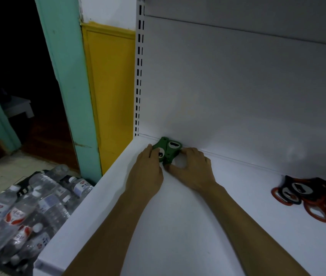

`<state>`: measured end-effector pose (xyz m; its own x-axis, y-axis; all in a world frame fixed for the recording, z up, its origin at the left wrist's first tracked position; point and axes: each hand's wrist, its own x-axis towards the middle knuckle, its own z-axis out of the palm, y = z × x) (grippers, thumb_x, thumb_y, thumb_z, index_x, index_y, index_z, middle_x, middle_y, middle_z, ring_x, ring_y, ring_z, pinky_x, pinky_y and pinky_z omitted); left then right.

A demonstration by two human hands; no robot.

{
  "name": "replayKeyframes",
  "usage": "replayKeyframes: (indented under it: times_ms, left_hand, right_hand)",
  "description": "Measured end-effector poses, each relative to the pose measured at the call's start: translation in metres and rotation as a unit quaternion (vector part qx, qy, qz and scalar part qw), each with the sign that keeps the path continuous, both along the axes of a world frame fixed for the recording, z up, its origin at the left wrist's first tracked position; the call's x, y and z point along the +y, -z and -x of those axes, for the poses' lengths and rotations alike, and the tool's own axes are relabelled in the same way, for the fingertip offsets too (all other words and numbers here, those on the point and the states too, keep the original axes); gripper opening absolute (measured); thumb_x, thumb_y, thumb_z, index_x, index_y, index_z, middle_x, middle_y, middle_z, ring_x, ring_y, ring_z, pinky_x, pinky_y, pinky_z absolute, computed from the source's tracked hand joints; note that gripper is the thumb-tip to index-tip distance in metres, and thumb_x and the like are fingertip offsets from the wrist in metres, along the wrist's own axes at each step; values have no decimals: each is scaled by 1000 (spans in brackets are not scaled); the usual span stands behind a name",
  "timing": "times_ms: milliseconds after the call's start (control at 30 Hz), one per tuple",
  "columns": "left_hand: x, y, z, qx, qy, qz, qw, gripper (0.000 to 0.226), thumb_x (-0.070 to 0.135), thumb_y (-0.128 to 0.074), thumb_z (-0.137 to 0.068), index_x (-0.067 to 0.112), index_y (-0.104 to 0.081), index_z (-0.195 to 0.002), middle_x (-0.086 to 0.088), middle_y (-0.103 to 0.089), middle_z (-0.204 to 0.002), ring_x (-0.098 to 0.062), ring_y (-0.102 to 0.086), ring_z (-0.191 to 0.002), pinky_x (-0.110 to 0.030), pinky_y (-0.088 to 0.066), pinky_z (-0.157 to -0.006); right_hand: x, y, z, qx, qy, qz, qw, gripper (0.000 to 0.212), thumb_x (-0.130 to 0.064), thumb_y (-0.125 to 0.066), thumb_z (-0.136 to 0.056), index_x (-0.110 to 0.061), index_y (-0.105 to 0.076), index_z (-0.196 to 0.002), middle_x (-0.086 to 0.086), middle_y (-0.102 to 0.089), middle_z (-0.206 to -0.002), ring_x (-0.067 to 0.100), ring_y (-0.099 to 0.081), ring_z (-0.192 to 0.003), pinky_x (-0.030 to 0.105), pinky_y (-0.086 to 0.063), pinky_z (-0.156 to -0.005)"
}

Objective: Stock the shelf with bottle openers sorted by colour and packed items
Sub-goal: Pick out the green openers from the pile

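openers [168, 150], green, between left hand [148, 170] and right hand [192, 168] near shelf [178, 226] corner.

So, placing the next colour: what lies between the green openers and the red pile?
In the head view, past the right hand holding the green openers, only bare white shelf up to the red pile.

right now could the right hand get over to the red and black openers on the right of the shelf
Probably yes. The right hand grips the green openers in the back corner, but only bare shelf lies between it and the red and black openers; nothing stands in the way.
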<state>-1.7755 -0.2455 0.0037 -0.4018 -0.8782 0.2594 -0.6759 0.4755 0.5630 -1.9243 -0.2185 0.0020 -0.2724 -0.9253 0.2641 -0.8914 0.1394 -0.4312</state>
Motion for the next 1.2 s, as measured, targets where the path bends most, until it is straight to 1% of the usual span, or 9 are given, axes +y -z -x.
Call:
replayKeyframes:
  times_ms: [67,200,333,467,600,800,933,1133,1200]
  left_hand:
    - [0,1,0,-5,0,4,1000,52,9,-39,-97,9,-23,-147,-10,-18,-156,-21,-19,-143,-28,-17,-116]
    - [1,-1,-1,-5,-2,3,1000,52,11,-40,-97,8,-23,-147,-10,-17,-156,-22,-18,-143,-27,-17,-115]
    - [2,-2,0,-7,-3,0,1000,52,10,-41,-97,7,-25,-146,-11,-20,-155,-23,-21,-142,-29,-20,-115]
    - [3,-4,0,0,-3,2,1000,51,14,-45,-95,6,-31,-144,-12,-26,-153,-25,-27,-139,-31,-27,-112]
    - [2,-2,0,-6,-9,7,1000,52,15,-46,-95,8,-31,-144,-11,-25,-153,-24,-26,-139,-28,-26,-110]
    - [2,-2,0,-5,-6,12,1000,52,15,-46,-94,7,-31,-143,-12,-26,-153,-24,-28,-138,-29,-27,-109]
    - [0,0,0,-4,-9,14,1000,52,15,-47,-94,8,-32,-143,-11,-27,-152,-24,-29,-137,-28,-28,-109]
    - [0,1,0,-3,-2,21,1000,51,14,-46,-94,9,-32,-143,-11,-26,-152,-24,-28,-138,-29,-27,-109]
    - [0,1,0,1,0,19,1000,51,13,-46,-94,9,-33,-143,-12,-26,-152,-24,-27,-138,-28,-26,-110]
  right_hand:
    - [-1,1,2,-4,2,7,1000,64,-66,-60,-75,-21,-56,-122,-2,-57,-121,18,-51,-113,32,-38,-97]
    - [-3,4,3,-3,-2,8,1000,63,-66,-59,-76,-19,-58,-118,0,-59,-117,19,-53,-110,34,-41,-96]
    - [-3,5,4,17,-3,11,1000,67,-68,-56,-78,-17,-57,-122,2,-57,-123,21,-51,-114,31,-34,-94]
    - [-4,5,4,28,-2,-22,999,76,-77,-44,-72,-24,-54,-126,-2,-51,-131,20,-44,-121,27,-22,-90]
    - [-5,2,5,5,4,-33,999,73,-74,-37,-73,-26,-56,-125,-1,-51,-133,20,-43,-123,32,-27,-97]
    - [-5,2,8,13,1,-32,999,72,-74,-49,-78,-22,-55,-128,0,-50,-135,21,-44,-125,34,-30,-102]
    - [-5,-2,2,-12,12,-36,999,83,-80,-36,-68,-24,-57,-124,-1,-51,-134,20,-45,-123,35,-31,-102]
    - [-4,-4,2,-6,11,-29,1000,70,-75,-39,-77,-24,-61,-120,-1,-54,-131,21,-47,-121,38,-34,-102]
    - [-3,-5,2,-18,9,-29,999,67,-72,-35,-77,-25,-64,-114,-2,-55,-127,20,-48,-119,38,-35,-102]
